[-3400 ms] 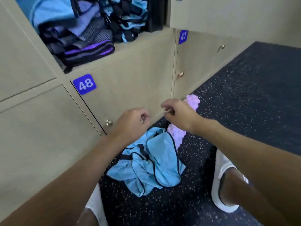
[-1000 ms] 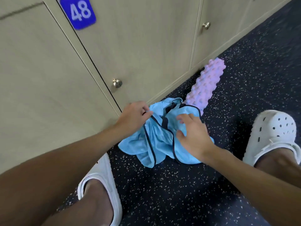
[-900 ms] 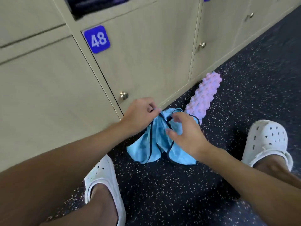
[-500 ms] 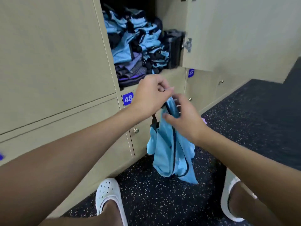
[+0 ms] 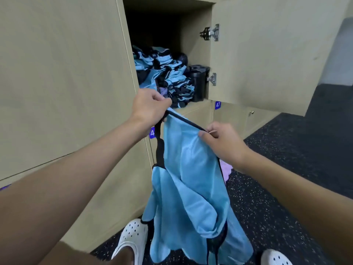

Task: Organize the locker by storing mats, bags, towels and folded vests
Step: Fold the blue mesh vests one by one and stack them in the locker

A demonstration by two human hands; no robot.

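The open locker (image 5: 194, 44) now fills the top of our view, where a second ago we were bent over the floor (image 5: 305, 169) with only the closed lower doors in sight; we have stood up. The blue vest (image 5: 191, 188) has come up with us. It lay crumpled on the floor beside the purple roller (image 5: 226, 170), and now it hangs clear of the ground in front of the lower doors, just below the locker's opening, its dark-trimmed top edge stretched between our hands. Inside, a stack of folded vests (image 5: 168, 81) already sits on the shelf, so we judge this one needs folding before it joins them. The roller remains on the floor, mostly hidden behind the cloth. Our left hand (image 5: 150, 108) grips one end of the trim with curled fingers, and our right hand (image 5: 225, 144) pinches the other end between thumb and forefinger.
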